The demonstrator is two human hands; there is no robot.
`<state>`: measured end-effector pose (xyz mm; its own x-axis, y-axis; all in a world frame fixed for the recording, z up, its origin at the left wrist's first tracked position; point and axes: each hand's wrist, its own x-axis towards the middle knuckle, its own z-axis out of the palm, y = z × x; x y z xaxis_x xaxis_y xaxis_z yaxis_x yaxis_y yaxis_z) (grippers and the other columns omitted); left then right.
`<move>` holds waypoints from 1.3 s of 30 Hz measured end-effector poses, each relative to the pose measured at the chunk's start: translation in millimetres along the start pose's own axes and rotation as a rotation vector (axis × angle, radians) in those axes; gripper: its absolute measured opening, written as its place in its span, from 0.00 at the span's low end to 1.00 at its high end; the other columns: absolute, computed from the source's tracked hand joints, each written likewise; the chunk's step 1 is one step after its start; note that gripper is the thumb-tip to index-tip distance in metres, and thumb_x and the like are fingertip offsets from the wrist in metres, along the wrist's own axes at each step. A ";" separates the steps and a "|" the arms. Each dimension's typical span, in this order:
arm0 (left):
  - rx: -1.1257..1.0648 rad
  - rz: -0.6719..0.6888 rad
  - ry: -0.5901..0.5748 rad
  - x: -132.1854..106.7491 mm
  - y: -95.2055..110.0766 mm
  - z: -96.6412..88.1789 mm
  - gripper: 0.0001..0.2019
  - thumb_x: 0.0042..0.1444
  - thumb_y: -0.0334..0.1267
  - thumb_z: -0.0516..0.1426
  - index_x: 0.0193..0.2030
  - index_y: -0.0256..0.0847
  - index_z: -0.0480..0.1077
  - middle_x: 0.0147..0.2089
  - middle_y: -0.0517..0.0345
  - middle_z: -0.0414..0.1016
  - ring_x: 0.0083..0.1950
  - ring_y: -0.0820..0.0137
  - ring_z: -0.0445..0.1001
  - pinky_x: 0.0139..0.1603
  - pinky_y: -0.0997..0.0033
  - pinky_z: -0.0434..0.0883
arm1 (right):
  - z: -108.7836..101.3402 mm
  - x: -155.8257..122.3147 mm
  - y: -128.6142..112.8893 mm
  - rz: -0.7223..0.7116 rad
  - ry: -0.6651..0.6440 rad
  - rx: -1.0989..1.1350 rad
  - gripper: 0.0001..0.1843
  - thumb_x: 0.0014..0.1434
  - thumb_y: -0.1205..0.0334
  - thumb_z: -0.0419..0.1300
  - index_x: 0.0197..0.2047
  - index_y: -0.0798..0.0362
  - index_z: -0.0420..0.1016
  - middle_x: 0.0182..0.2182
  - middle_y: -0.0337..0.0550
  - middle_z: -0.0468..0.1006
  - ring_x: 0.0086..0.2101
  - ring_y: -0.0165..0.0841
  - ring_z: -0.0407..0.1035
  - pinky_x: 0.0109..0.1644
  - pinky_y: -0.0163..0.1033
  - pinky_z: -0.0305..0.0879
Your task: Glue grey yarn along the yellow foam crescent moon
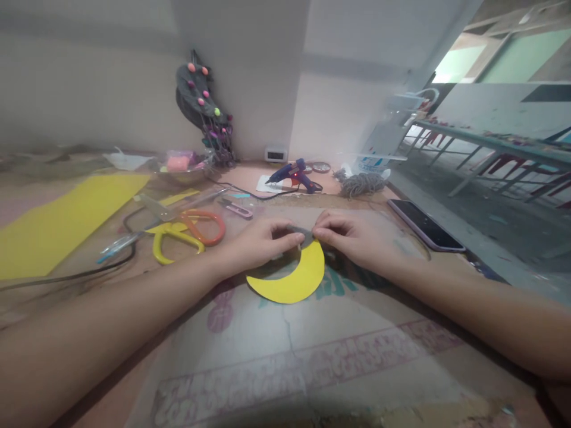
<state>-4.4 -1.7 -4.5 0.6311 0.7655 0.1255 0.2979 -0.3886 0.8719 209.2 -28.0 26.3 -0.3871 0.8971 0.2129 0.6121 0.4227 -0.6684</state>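
A yellow crescent cutout (pixel 294 285) is held just above the printed sheet on the table, its lower point toward the left. At its upper end lies a dark grey layer (pixel 307 233), apparently felt. My left hand (pixel 267 239) pinches this grey part between thumb and fingers from the left. From the other side my right hand (pixel 342 232) pinches the crescent's upper edge, thumb and fingertips pressed together. The fingers partly cover the upper end, so how the grey and yellow layers join is hidden.
Scissors (pixel 219 230) with orange and yellow loops and pink thread snips (pixel 238 208) lie left. A glue gun (pixel 292 173), grey yarn (pixel 363 184) and a phone (pixel 426 226) sit behind and right. A yellow sheet (pixel 66 220) lies far left; a pompom-studded grey crescent (pixel 190 98) is by the wall.
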 end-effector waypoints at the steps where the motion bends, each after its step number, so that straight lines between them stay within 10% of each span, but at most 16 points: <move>1: 0.005 0.004 0.003 0.0 0.2 0.0 0.17 0.61 0.50 0.53 0.34 0.38 0.72 0.31 0.58 0.75 0.31 0.72 0.71 0.32 0.73 0.66 | -1.1 1.0 1.9 0.018 0.021 -0.005 0.15 0.63 0.54 0.54 0.31 0.50 0.77 0.33 0.41 0.76 0.33 0.33 0.69 0.37 0.37 0.62; 8: -0.029 -0.015 0.018 1.5 -0.7 -0.1 0.16 0.60 0.50 0.54 0.32 0.38 0.71 0.30 0.58 0.76 0.29 0.73 0.70 0.28 0.74 0.63 | -17.2 19.0 26.7 0.041 0.230 0.090 0.18 0.63 0.49 0.54 0.43 0.54 0.77 0.31 0.41 0.74 0.29 0.31 0.65 0.34 0.37 0.60; 19: 0.030 0.029 0.027 3.5 -3.2 -1.2 0.15 0.61 0.48 0.54 0.33 0.39 0.72 0.32 0.58 0.78 0.33 0.70 0.73 0.34 0.72 0.67 | 1.9 92.0 -8.4 -0.163 -0.050 -0.213 0.11 0.62 0.65 0.56 0.44 0.53 0.79 0.37 0.43 0.81 0.38 0.35 0.72 0.43 0.38 0.65; 28: 0.099 0.003 0.009 2.7 1.1 -0.2 0.13 0.60 0.46 0.54 0.32 0.38 0.72 0.32 0.57 0.77 0.33 0.70 0.72 0.31 0.73 0.64 | 59.9 153.5 -32.1 -0.343 -0.339 -0.566 0.24 0.58 0.46 0.62 0.49 0.58 0.75 0.40 0.51 0.80 0.35 0.37 0.70 0.32 0.36 0.57; 32: 0.093 0.027 0.023 2.8 3.9 0.0 0.12 0.59 0.44 0.55 0.32 0.38 0.72 0.32 0.58 0.76 0.34 0.70 0.72 0.32 0.73 0.65 | 72.9 162.6 -41.1 -0.431 -0.394 -0.702 0.14 0.61 0.54 0.59 0.40 0.57 0.79 0.34 0.47 0.81 0.31 0.34 0.68 0.31 0.36 0.53; 39: 0.028 -0.038 -0.002 0.4 7.0 -0.7 0.14 0.59 0.46 0.55 0.31 0.37 0.71 0.30 0.58 0.75 0.30 0.73 0.69 0.28 0.75 0.63 | 60.0 152.4 -33.0 -0.340 -0.156 -0.682 0.13 0.59 0.69 0.54 0.43 0.59 0.77 0.37 0.51 0.80 0.34 0.37 0.70 0.34 0.37 0.56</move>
<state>-2.6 -3.7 1.9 0.6206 0.7788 0.0913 0.3414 -0.3732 0.8626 88.7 87.0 38.1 -0.6910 0.6970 0.1915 0.7119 0.7022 0.0128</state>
